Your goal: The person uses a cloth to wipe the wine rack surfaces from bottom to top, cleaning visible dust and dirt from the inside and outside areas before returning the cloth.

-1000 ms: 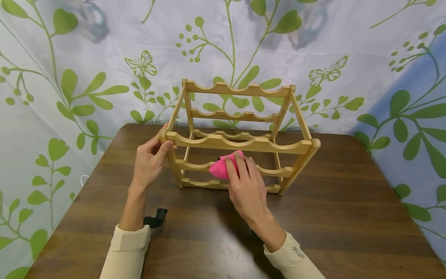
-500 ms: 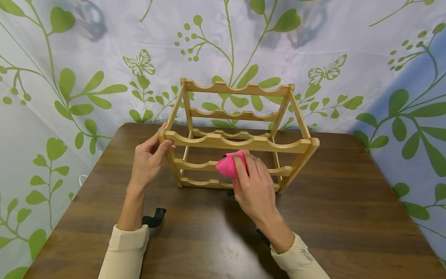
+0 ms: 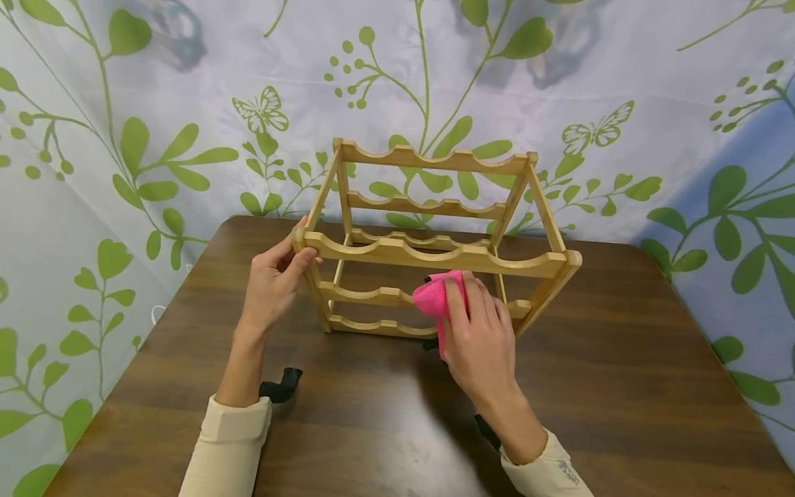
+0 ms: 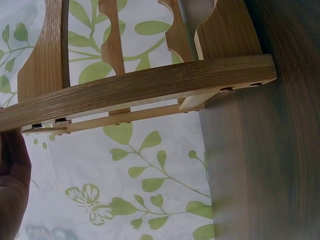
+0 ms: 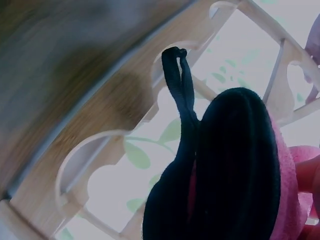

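Observation:
A light wooden wine rack [image 3: 435,257] with scalloped rails stands on the table. My left hand [image 3: 273,279] grips its front upper left corner, thumb in front. In the left wrist view the rack's side bar [image 4: 140,82] crosses the picture, with part of the left hand [image 4: 12,185] at the edge. My right hand [image 3: 481,338] holds a bunched pink cloth [image 3: 431,298] against the front middle rail, right of its centre. Close up in the right wrist view, the cloth shows a black side [image 5: 237,165] and a black hanging loop [image 5: 180,80]. My palm hides the rest of it.
The brown wooden table [image 3: 360,421] extends around the rack on all sides. Behind it hangs a pale curtain [image 3: 205,83] printed with green leaves and butterflies. A dark strap-like piece [image 3: 282,385] shows beside the left wrist.
My right hand has slid the pink cloth rightward along the middle front rail. The left hand keeps its grip on the rack's corner. The head view has shifted slightly.

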{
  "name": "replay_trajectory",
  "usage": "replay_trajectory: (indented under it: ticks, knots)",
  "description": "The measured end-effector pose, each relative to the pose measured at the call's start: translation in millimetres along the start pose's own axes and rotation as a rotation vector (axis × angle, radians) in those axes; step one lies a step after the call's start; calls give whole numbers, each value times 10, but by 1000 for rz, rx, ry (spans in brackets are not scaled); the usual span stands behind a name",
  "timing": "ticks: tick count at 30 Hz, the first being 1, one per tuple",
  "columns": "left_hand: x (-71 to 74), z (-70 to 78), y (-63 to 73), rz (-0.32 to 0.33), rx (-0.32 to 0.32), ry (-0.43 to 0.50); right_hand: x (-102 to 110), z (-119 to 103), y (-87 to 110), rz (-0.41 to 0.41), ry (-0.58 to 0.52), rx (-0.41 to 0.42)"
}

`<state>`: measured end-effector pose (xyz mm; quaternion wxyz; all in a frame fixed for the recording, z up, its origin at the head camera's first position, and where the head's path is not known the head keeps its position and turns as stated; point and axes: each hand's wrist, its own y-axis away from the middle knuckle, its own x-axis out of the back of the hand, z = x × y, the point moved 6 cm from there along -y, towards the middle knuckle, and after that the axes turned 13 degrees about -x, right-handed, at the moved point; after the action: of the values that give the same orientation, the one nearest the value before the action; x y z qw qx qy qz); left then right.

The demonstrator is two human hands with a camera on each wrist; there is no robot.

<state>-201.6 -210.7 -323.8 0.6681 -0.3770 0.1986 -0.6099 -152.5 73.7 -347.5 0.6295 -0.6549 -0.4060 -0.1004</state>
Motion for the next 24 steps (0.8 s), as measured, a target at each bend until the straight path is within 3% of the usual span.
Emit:
replay_trajectory:
  ticks: [7, 18, 24]
  knots:
    - [31, 6, -31, 5, 1, -27, -3, 44, 40, 62, 16, 7]
    - [4, -8, -3, -1, 19, -38, 35, 267, 141, 22, 36, -51]
    - [-12, -10, -7, -6, 44, -38, 56, 304, 172, 50, 58, -61]
